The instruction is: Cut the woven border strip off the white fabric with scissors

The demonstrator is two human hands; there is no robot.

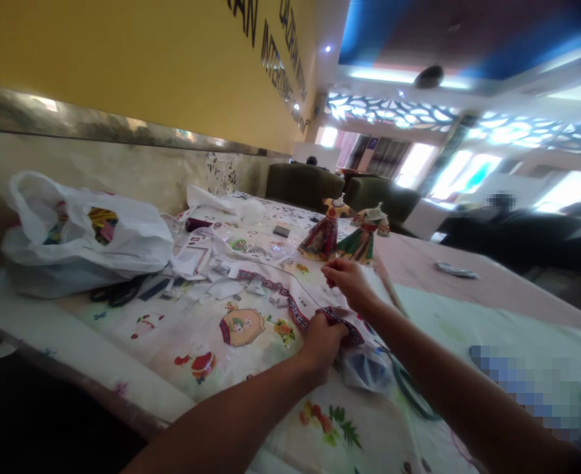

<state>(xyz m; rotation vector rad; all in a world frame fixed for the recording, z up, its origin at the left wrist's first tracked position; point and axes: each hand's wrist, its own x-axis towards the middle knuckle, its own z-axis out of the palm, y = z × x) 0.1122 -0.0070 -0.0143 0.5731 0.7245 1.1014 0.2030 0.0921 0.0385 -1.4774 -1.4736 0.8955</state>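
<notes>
At the far left of the surface (137,395) a white plastic bag (85,240) slumps against the wall, with black scissors (118,291) lying just in front of it and scraps of paper and cloth spread toward the middle.

Next comes the thing you are working: a patterned ribbon (290,303), a narrow woven band in red, white and dark thread, running across the flowered cloth from the scraps down to your hands. Judge it light, soft and limp; it will sag and twist wherever it is not held, so pinch it flat between thumb and fingertips near the working end, not in the slack middle.

Your left hand (324,341) is curled closed over the near end of the ribbon, bunching it with some white fabric against the surface. Your right hand (347,276), just beyond, has its fingers pinched together above the ribbon; whether they hold a thread or something small I cannot tell.

Behind that hand stand two small dolls (342,234) in bright dresses, upright and side by side.
</notes>
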